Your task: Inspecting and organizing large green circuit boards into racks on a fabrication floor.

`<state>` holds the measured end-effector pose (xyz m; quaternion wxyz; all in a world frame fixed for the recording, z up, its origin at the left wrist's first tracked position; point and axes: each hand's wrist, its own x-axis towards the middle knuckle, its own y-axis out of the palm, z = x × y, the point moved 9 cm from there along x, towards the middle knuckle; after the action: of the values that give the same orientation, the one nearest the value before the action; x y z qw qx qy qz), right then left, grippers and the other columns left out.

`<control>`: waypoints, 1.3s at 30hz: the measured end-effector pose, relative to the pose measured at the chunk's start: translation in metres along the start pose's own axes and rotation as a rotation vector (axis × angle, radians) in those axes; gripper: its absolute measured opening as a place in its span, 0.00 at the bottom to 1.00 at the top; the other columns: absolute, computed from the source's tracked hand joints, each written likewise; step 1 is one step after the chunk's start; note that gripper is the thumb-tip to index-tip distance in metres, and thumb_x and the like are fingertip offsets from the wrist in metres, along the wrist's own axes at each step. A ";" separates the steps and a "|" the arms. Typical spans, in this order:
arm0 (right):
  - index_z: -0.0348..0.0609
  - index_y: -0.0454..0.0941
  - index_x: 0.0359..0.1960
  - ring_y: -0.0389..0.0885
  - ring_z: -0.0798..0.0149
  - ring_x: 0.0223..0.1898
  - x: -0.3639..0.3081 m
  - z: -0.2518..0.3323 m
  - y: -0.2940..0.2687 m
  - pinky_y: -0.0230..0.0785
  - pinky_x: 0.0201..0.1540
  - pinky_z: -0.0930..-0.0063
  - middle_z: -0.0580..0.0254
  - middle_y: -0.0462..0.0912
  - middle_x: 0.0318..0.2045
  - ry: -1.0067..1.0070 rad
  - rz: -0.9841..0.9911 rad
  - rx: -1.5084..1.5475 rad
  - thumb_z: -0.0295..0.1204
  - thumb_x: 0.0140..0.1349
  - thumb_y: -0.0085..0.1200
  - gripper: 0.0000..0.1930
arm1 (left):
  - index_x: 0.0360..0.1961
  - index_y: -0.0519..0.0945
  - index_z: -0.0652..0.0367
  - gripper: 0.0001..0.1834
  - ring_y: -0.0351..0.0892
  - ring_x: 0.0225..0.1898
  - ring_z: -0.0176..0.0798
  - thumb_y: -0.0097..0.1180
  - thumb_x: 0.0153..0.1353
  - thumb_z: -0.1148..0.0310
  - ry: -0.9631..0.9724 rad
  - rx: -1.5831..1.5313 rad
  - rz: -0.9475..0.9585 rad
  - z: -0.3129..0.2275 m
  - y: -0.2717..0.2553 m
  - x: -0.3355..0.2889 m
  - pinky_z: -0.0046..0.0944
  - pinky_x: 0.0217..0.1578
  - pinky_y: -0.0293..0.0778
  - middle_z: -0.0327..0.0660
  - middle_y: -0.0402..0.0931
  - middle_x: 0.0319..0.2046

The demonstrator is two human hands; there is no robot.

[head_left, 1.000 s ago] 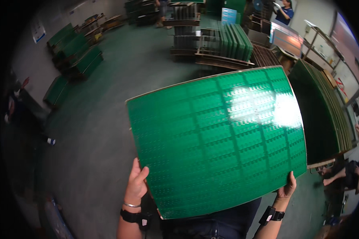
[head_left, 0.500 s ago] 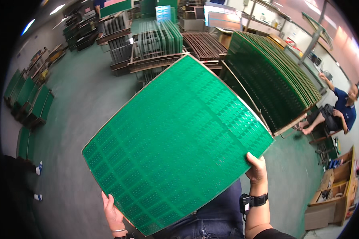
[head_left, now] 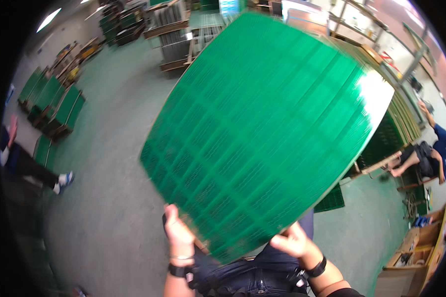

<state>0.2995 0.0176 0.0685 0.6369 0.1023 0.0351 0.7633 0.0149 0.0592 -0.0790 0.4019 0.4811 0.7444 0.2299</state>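
A large green circuit board panel (head_left: 252,128) fills the middle of the view, tilted and slightly blurred, with glare near its right corner. My left hand (head_left: 179,230) grips its lower left edge, thumb on the near face. At the lower right edge my right hand (head_left: 293,242) is closed on the panel too, thumb on the face. The fingers of both hands are partly hidden behind the panel. Its far end overlaps the racks behind it.
Stacked panels in a rack (head_left: 406,116) stand behind at the right. A seated person (head_left: 433,153) is at the far right, above a wooden box (head_left: 421,250). At the left are green panel stacks (head_left: 59,109) and a walking person's leg (head_left: 37,166). Another rack (head_left: 171,39) stands at the back.
The panel has been raised and swung, its far edge now higher in the view. My right hand has slid or shifted toward the panel's near corner. The view has turned left.
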 end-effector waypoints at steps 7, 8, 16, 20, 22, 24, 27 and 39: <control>0.34 0.72 0.46 0.74 0.70 0.38 -0.006 0.020 -0.032 0.67 0.44 0.76 0.62 0.78 0.39 -0.115 -0.595 -0.258 0.23 0.62 0.50 0.12 | 0.49 0.73 0.54 0.14 0.78 0.37 0.36 0.45 0.68 0.60 -0.320 -0.032 0.349 0.106 0.091 0.001 0.37 0.40 0.77 0.38 0.76 0.41; 0.36 0.69 0.51 0.73 0.70 0.41 0.000 0.039 -0.041 0.65 0.46 0.76 0.63 0.77 0.41 -0.185 -0.615 -0.353 0.24 0.63 0.50 0.14 | 0.49 0.72 0.56 0.15 0.79 0.35 0.35 0.44 0.68 0.60 -0.372 0.138 0.422 0.117 0.095 0.003 0.35 0.38 0.78 0.40 0.77 0.40; 0.33 0.72 0.47 0.74 0.73 0.41 0.024 0.033 -0.048 0.65 0.46 0.80 0.62 0.78 0.41 -0.083 -0.519 -0.482 0.21 0.63 0.49 0.11 | 0.44 0.76 0.63 0.12 0.77 0.38 0.29 0.43 0.68 0.68 0.058 1.025 0.260 0.102 0.028 0.089 0.30 0.38 0.74 0.41 0.79 0.40; 0.32 0.68 0.56 0.74 0.66 0.51 0.051 -0.019 -0.031 0.63 0.53 0.76 0.54 0.78 0.49 -0.043 -0.497 -0.496 0.18 0.62 0.46 0.19 | 0.38 0.78 0.63 0.08 0.78 0.41 0.45 0.48 0.61 0.77 0.600 1.311 0.280 0.086 0.054 0.096 0.37 0.44 0.73 0.45 0.78 0.42; 0.32 0.67 0.57 0.73 0.64 0.54 0.059 -0.049 -0.028 0.63 0.55 0.75 0.50 0.76 0.52 -0.044 -0.518 -0.574 0.17 0.61 0.46 0.20 | 0.37 0.79 0.62 0.08 0.73 0.48 0.53 0.50 0.57 0.79 0.668 1.360 0.281 0.090 0.062 0.097 0.42 0.51 0.69 0.48 0.75 0.47; 0.34 0.67 0.57 0.75 0.62 0.54 0.065 -0.073 -0.023 0.65 0.54 0.73 0.46 0.77 0.50 -0.033 -0.519 -0.620 0.16 0.60 0.46 0.21 | 0.37 0.79 0.61 0.09 0.69 0.54 0.53 0.50 0.55 0.80 0.770 1.458 0.341 0.096 0.072 0.091 0.43 0.55 0.66 0.48 0.72 0.51; 0.36 0.67 0.58 0.74 0.59 0.55 0.067 -0.097 -0.024 0.64 0.56 0.72 0.46 0.76 0.51 0.046 -0.456 -0.653 0.16 0.60 0.45 0.22 | 0.42 0.78 0.59 0.12 0.61 0.61 0.52 0.50 0.55 0.78 0.715 1.593 0.421 0.119 0.070 0.091 0.48 0.60 0.59 0.47 0.67 0.57; 0.36 0.58 0.64 0.61 0.64 0.63 0.116 -0.128 -0.027 0.51 0.64 0.73 0.54 0.63 0.63 0.193 -0.481 -0.154 0.09 0.54 0.37 0.32 | 0.46 0.72 0.64 0.17 0.57 0.64 0.49 0.57 0.56 0.68 0.666 1.763 0.389 0.122 0.072 0.086 0.49 0.64 0.52 0.47 0.63 0.60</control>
<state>0.2803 0.1458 -0.0482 0.7996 -0.0310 0.0607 0.5966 0.1346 0.1627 -0.1288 -0.3812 0.6353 0.6328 -0.2249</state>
